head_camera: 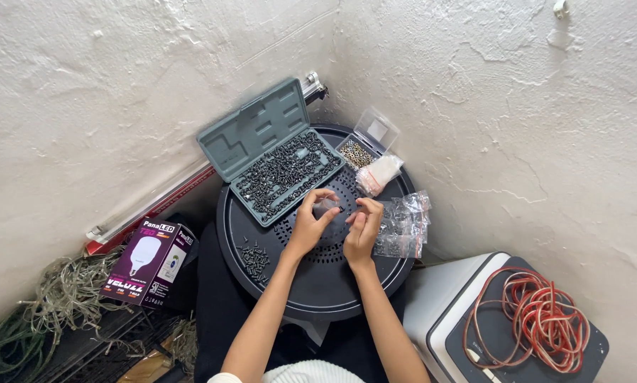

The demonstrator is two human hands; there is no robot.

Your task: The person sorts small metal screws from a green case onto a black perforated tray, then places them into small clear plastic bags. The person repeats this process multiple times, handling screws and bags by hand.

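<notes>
While both hands meet over a round black tray (pixel 318 291) set in a wall corner, the left hand (pixel 310 223) pinches a small clear bag (pixel 327 208), and the right hand (pixel 364 227) curls its fingertips close beside it; what they grip is too small to tell. Behind sits an open grey case (pixel 226 145) full of dark screws (pixel 284 172). Empty bags (pixel 403 225) lie right; loose screws (pixel 254 257) lie left.

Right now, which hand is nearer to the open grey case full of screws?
Left. The left hand is just below the grey case; the right hand is farther, beside clear plastic bags.
</notes>
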